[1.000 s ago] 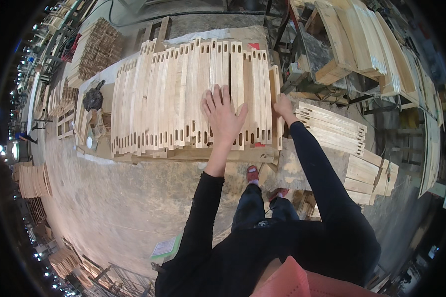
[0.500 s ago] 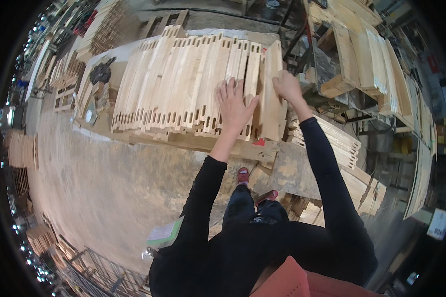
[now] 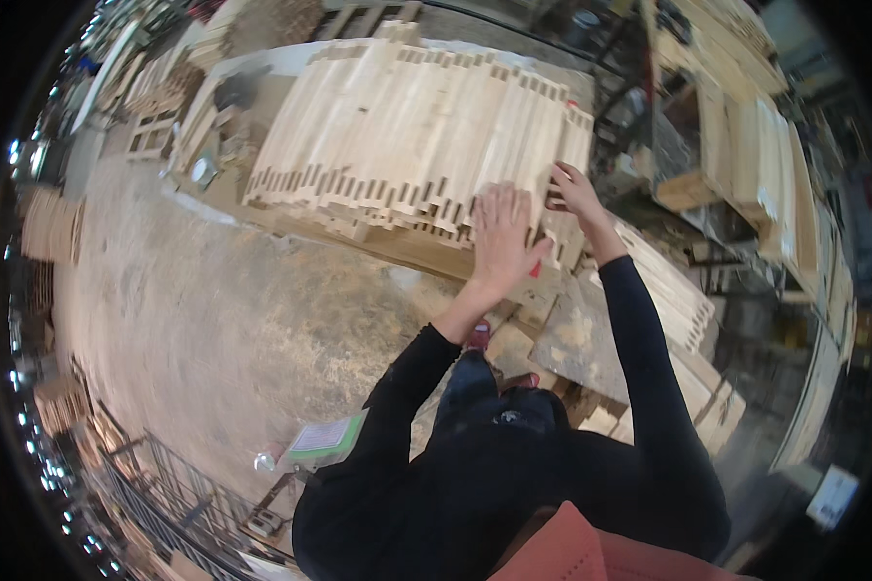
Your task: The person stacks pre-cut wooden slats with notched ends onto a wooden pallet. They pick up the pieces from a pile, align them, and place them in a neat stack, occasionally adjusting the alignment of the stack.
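- Long pale wooden strips [image 3: 388, 126], slots cut at their ends, laid side by side in a broad row in front of the person.
- Left hand [image 3: 502, 237]: palm down, fingers extended, thumb spread to the right; lies over the near ends of strips toward the row's right side.
- Right hand [image 3: 576, 197]: at the row's right edge, fingers bent over the outermost strips; cannot tell whether it grips one.
- Smaller batch of pale slotted wooden strips [image 3: 664, 286] to the right, beyond the right forearm.
- Worn grey-brown flat board [image 3: 581, 334] between that batch and the person's red slippers [image 3: 479, 336].
- Left of the row: blurred dark bundle [image 3: 234, 92]; round whitish object [image 3: 202, 171] nearer the person.
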`<state>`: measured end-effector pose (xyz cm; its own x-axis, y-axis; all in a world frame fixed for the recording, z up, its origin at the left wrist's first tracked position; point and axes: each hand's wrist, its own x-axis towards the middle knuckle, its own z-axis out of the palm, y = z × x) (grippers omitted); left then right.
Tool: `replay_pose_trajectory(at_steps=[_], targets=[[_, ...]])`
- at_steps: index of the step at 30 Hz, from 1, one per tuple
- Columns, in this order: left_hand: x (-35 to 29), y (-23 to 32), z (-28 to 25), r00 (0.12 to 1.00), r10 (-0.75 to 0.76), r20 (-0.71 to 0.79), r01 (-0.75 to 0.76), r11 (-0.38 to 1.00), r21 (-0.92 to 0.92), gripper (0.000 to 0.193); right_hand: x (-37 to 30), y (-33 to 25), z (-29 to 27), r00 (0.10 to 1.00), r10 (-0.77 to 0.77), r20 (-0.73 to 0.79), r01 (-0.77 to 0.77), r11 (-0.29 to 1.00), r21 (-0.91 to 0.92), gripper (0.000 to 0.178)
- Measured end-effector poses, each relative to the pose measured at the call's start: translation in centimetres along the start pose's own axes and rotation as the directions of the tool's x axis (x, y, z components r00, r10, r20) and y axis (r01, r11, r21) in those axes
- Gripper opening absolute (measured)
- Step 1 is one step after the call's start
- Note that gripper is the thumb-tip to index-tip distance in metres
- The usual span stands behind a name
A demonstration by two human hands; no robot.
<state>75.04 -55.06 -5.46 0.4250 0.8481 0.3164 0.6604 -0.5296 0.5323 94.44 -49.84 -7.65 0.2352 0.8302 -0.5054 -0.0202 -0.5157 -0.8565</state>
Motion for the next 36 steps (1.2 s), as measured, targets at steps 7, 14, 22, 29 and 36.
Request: replay_pose_trajectory(at_steps=[7,14,22,29,36], targets=[[0.6,1.6,2.4,0.995,-0.042,0.086,0.019,0.968,0.249,0.082,-6.6,3.5,-0.7,0.978,-0.158,-0.136,0.161,0.987,0.014,0.059],[2.1,8.2,5.3,0.954,0.296,0.052,-0.291,0.953,-0.086,0.064,-19.7,15.1,-6.4,0.939,-0.036,-0.342,0.115,0.970,0.213,0.051],[-3.0,16.1,19.8,0.584,0.570,0.579,-0.557,0.799,-0.225,0.078,-35.2,28.4,-10.8,0.708,0.342,-0.618,-0.038,0.893,0.449,0.045],[-4.1,20.1,29.3,0.518,0.411,0.750,-0.733,0.665,0.143,0.094,-42.7,34.5,-11.4,0.586,0.491,-0.644,-0.228,0.863,0.450,0.038],[-7.5,19.0,31.4,0.657,0.490,0.573,-0.673,0.723,0.153,0.100,-48.0,40.6,-13.4,0.610,0.507,-0.609,-0.332,0.861,0.386,0.036]])
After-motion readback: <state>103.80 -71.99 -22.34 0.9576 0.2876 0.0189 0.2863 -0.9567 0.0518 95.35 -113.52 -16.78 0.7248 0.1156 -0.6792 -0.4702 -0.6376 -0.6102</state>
